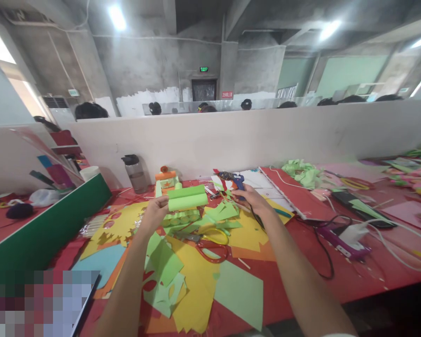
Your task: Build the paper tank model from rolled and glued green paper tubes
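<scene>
My left hand (155,216) pinches the left end of a green paper piece (187,202) rolled into two side-by-side tubes, held above the table. My right hand (250,199) is closed round a blue glue gun (237,181), its black cord trailing below my wrist. The fingers partly hide its handle. Under the rolled piece lies a row of green paper rings (181,217). Scissors with yellow and red handles (213,235) rest on the paper between my forearms. An orange and green paper model (166,180) stands behind my left hand.
Green and yellow paper scraps (192,281) cover the red table. A water bottle (135,174) stands by the white partition (231,140). At the right lie a purple power strip (344,241) with cables and a black tray (359,210). A green board (49,224) edges the left side.
</scene>
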`<action>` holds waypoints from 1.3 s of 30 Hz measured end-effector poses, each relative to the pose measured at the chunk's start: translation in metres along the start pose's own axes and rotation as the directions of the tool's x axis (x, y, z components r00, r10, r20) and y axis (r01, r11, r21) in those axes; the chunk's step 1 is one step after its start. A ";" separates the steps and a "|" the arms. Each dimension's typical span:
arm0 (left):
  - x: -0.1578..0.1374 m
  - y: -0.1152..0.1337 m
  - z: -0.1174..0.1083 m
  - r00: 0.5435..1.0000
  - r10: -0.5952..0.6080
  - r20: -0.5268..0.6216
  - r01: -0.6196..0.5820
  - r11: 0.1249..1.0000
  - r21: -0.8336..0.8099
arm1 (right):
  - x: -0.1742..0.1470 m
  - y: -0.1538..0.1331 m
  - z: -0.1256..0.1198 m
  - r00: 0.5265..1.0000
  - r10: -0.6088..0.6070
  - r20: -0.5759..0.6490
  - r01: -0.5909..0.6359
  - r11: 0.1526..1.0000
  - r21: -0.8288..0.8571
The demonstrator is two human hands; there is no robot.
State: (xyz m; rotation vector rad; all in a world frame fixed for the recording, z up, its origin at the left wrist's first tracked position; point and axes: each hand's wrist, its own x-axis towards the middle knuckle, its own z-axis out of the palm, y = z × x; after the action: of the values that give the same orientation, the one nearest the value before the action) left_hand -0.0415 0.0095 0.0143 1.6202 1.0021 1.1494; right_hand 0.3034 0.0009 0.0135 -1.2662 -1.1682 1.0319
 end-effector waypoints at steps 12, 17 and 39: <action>-0.002 0.001 0.005 0.998 0.010 0.067 -0.011 1.000 0.010 | 0.007 0.007 0.032 0.980 -0.004 -0.197 0.060 0.959 0.277; -0.002 0.002 0.005 0.997 0.005 0.081 -0.007 1.000 0.027 | 0.007 0.011 0.041 0.969 0.001 -0.247 0.066 0.963 0.261; 0.000 -0.001 -0.001 0.991 0.069 -0.111 -0.091 0.975 -0.204 | 0.004 0.009 0.042 0.956 -0.227 -0.187 0.151 0.924 -0.350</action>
State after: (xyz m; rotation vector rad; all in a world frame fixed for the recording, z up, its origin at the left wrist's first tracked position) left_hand -0.0426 0.0101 0.0134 1.4573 0.8552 1.3578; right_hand 0.2633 0.0111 0.0025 -1.4558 -1.2942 0.5436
